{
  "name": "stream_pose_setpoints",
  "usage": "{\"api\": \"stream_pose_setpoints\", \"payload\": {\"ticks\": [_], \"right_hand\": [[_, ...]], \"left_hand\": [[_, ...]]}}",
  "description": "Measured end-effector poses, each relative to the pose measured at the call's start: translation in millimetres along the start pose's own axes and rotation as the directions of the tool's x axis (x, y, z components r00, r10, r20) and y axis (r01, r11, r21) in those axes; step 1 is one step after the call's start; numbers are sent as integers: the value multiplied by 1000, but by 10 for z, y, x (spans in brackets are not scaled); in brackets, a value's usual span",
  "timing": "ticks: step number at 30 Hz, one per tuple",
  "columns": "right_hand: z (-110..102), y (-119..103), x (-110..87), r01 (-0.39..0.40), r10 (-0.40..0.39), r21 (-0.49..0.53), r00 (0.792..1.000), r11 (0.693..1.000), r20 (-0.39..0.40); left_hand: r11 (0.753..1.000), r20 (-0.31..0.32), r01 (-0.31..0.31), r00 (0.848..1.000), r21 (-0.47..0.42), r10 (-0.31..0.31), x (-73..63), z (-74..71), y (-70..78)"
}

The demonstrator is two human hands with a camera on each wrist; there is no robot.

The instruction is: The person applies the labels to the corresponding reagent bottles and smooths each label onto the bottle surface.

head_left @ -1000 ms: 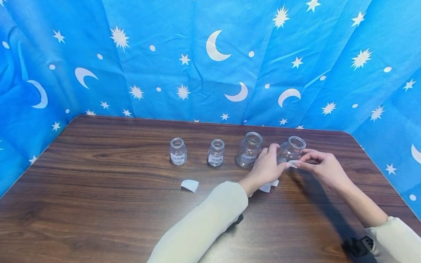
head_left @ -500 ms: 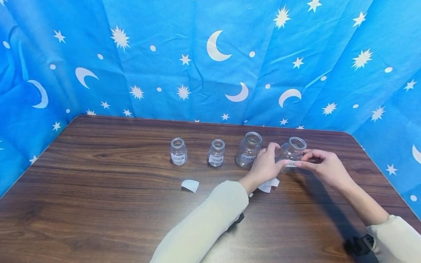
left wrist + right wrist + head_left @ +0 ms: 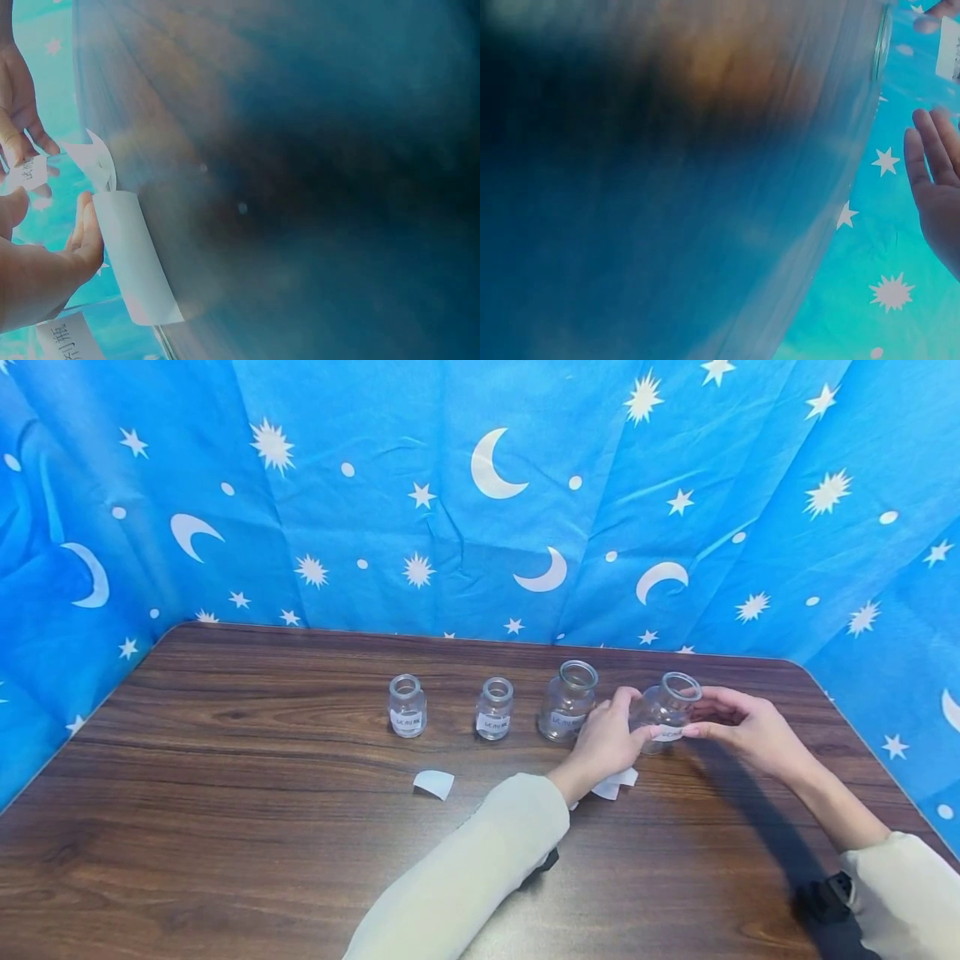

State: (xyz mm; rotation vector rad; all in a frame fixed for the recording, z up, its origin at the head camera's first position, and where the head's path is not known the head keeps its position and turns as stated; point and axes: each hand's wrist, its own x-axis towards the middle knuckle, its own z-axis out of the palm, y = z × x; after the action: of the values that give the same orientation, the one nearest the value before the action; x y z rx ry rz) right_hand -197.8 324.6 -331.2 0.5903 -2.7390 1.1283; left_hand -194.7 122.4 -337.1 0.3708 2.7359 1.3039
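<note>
The rightmost large glass jar (image 3: 658, 703) stands on the table with a white handwritten label (image 3: 668, 733) across its front. My left hand (image 3: 609, 739) holds the jar's left side, its thumb on the label's left end. On the other side, my right hand (image 3: 753, 731) has its thumb at the label's right end and its fingers around the jar's right side. The label (image 3: 31, 173) also shows between both hands in the left wrist view. In the right wrist view the right hand (image 3: 937, 172) is partly cut off, its visible fingers fairly straight.
To the left stand another labelled large jar (image 3: 567, 697) and two labelled small jars, one nearer (image 3: 495, 703) and one farther left (image 3: 406, 700). A curved white paper piece (image 3: 433, 783) lies in front; more paper scraps (image 3: 617, 783) lie below my left hand.
The label has gone from being tilted between the fingers to lying flat against the jar. My right hand has shifted slightly right, its fingers spreading around the jar's side. The left hand has barely moved.
</note>
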Motion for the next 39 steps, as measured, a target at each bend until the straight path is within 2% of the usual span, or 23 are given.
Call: {"api": "stream_pose_setpoints", "payload": {"ticks": [7, 17, 31, 35, 39], "right_hand": [[-2, 32, 23, 28, -28, 24, 1000, 999, 2], [-4, 40, 27, 61, -61, -14, 998, 998, -14], [35, 68, 32, 59, -59, -26, 998, 998, -17], [52, 53, 36, 87, -89, -97, 996, 991, -17], [70, 34, 43, 163, -168, -217, 986, 962, -4]], "left_hand": [[1000, 0, 2, 1000, -12, -2, -2, -1, 7], [999, 18, 28, 999, -37, -27, -5, -14, 12], [998, 20, 42, 999, -51, -41, -6, -12, 10], [998, 17, 42, 999, -47, -41, -5, -11, 14], [998, 21, 42, 999, -51, -41, -7, -10, 14]]}}
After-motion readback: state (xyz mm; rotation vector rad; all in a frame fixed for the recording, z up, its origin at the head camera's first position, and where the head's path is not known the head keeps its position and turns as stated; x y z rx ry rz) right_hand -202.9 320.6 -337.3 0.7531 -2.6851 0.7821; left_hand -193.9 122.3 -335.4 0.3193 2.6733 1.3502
